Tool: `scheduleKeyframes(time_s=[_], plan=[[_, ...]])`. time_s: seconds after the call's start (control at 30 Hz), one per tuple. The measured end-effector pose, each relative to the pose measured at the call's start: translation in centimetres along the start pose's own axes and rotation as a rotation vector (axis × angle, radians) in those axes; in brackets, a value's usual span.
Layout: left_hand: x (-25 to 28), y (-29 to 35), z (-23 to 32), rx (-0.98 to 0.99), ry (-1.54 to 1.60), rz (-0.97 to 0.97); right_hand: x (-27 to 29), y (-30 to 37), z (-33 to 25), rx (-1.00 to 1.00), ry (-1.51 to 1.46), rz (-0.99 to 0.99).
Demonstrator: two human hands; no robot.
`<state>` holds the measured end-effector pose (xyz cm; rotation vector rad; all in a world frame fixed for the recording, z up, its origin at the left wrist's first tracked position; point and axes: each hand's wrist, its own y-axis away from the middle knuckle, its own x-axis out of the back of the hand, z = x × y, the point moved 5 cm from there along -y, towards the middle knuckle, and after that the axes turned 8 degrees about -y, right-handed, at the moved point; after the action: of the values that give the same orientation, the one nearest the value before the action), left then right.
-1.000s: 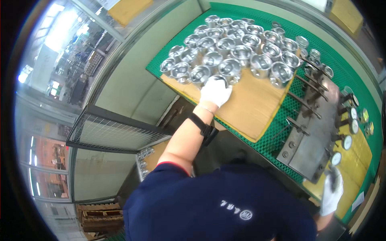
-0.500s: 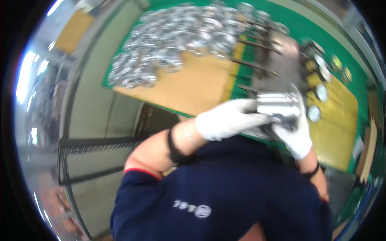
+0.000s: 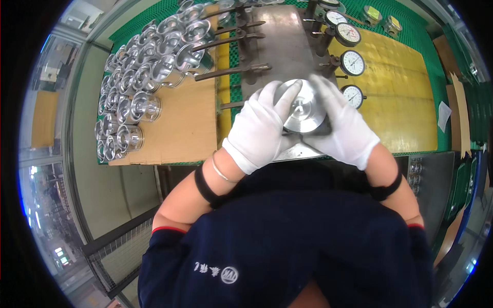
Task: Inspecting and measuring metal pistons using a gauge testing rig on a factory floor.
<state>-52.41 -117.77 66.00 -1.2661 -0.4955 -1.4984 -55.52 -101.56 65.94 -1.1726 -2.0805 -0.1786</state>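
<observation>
A shiny metal piston (image 3: 304, 110) stands at the near end of a grey metal plate, its round, dished face turned up. My left hand (image 3: 262, 126), in a white glove, wraps round its left side with fingers over the rim. My right hand (image 3: 345, 123), gloved alike, curves round the right side; its fingertips are slightly blurred. The piston's lower wall is hidden between the hands, so I cannot tell exactly what it rests on. Just right of my right hand's fingers is a dial gauge (image 3: 353, 96) with a white face.
Many pistons (image 3: 146, 107) crowd a cardboard sheet (image 3: 185, 120) on the left. Dark rods (image 3: 233, 72) on posts jut along the left edge of the metal plate (image 3: 285, 43). More dial gauges (image 3: 353, 62) line its right, beside a yellow board (image 3: 400, 92). Two marked pistons (image 3: 392, 25) stand far right.
The view has swung and now looks more squarely at the bench. Earlier both hands held the piston sideways, raised; now its round face points up between them, lower at the plate's near end.
</observation>
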Motion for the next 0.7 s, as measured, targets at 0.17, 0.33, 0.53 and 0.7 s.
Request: scheduleKeyframes(time_s=[0.17, 0.33, 0.53, 0.7], plan=[[-2.2, -0.7, -1.2, 0.02, 0.067, 0.025, -1.5, 4.2, 3.1, -0.844, -0.681, -0.317], [-2.6, -1.7, -1.8, -0.01, 0.16, 0.138, -2.9, 4.5, 3.5, -0.844, -0.871, -0.298], [-2.7, -1.8, -2.3, 0.002, 0.196, 0.118, -2.7, 4.2, 3.1, -0.826, -0.93, -0.297], [-2.7, -2.0, -2.3, 0.031, 0.189, 0.112, -3.1, 4.4, 4.1, -0.813, -0.935, -0.265]])
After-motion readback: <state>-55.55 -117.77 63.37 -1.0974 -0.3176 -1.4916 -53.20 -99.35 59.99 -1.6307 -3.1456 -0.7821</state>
